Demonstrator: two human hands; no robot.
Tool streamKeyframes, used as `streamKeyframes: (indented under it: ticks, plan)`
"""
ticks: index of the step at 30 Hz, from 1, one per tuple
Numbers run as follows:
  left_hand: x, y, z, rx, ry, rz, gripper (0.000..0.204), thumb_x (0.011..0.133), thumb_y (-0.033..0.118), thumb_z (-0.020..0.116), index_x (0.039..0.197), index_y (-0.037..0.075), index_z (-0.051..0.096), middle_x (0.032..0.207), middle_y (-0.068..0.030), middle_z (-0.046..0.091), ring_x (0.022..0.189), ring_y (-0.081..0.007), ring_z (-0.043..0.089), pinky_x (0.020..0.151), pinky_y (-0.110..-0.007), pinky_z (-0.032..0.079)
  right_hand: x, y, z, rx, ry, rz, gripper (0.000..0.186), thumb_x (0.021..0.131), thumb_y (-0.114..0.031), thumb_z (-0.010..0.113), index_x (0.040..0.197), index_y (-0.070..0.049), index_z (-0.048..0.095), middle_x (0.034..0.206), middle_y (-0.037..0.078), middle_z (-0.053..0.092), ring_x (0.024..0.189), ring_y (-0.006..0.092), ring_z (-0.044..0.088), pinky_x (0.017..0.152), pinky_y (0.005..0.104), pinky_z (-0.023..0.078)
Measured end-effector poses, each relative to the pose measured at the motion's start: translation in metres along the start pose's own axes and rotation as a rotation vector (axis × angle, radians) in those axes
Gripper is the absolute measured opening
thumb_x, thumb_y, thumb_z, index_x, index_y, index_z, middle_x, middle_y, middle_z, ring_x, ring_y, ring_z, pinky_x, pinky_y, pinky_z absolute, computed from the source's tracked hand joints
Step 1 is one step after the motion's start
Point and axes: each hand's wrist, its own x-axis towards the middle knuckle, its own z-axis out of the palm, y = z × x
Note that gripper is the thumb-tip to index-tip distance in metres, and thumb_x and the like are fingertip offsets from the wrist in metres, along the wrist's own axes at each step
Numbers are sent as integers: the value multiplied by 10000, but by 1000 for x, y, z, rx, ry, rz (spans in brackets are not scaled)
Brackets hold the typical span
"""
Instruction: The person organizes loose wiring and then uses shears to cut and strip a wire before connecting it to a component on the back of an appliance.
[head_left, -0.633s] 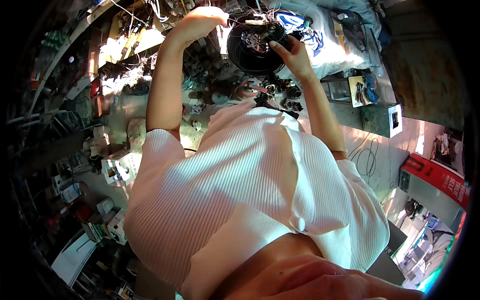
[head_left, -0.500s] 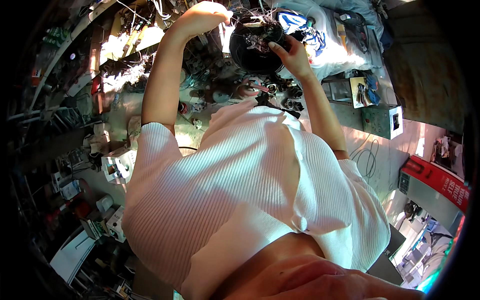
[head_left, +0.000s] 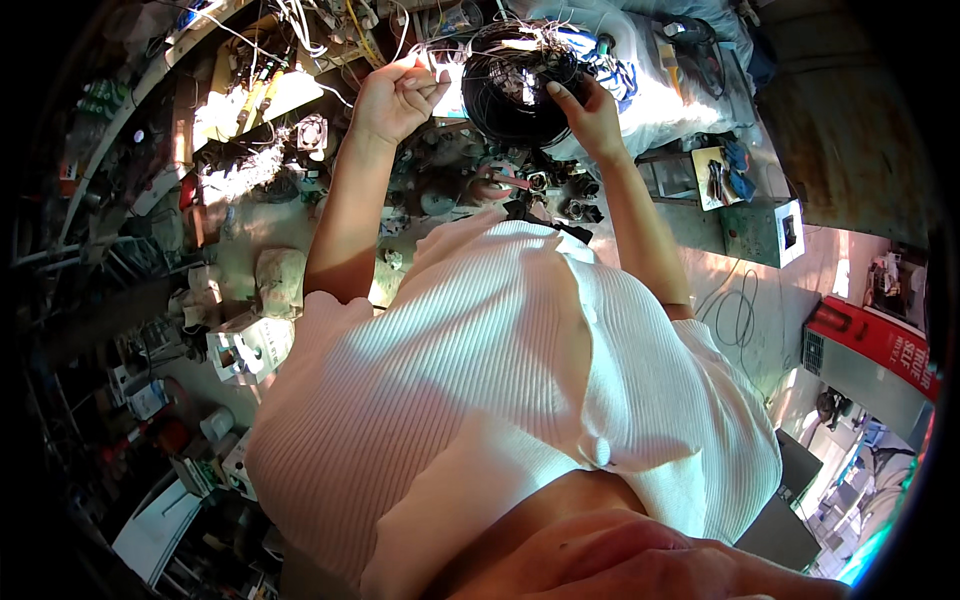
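Bucket [head_left: 510, 132], black and round, at the top centre of the frame, with tangled wires [head_left: 525, 62] in it. The person's right hand [head_left: 593, 112] grips its right edge, thumb on the near side. The left hand [head_left: 402, 98], just left of it, has its fingers curled in narrowly; whether they pinch a wire cannot be told. Clear plastic [head_left: 690, 110] lies at upper right; yellow-handled tools [head_left: 262, 88] sit at upper left.
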Motion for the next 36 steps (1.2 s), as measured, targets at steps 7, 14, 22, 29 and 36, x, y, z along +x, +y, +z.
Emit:
streamKeyframes:
  ticks: [7,14,22,29,36]
  plan:
    - [-21,-9,10,1747,662,430,287,895,232,550,1087,28,615,930,-92,669,846,-145,635,765,-276,487,-15,-28,0,-327,-33,-16,421,819,-305,688,1094,1,601,891,164,688,817,268,678,717,351,507]
    - [24,-41,68,1973,225,810,234,828,294,637,926,93,706,865,-102,677,856,-279,646,740,-350,506,-21,-52,21,-436,-67,-90,399,792,-283,698,1057,-1,603,852,200,668,817,342,659,702,387,510]
    - [40,-46,55,1624,16,607,210,915,238,606,962,33,615,903,-24,628,831,-94,601,739,-250,506,-26,-57,18,-546,-40,-56,402,785,-302,698,1049,-13,604,797,205,657,761,364,649,671,413,506]
    - [31,-55,56,1071,64,612,138,951,166,537,988,33,532,891,-34,622,862,-84,573,818,-234,449,-28,-53,16,-444,-44,-62,441,805,-315,690,1096,3,595,800,199,664,758,353,654,666,399,502]
    - [29,-48,54,934,174,726,202,923,156,563,1074,23,549,906,-65,674,807,-101,603,753,-234,463,-28,-44,16,-242,-61,-39,441,831,-310,691,1107,19,592,904,157,686,805,251,668,723,341,497]
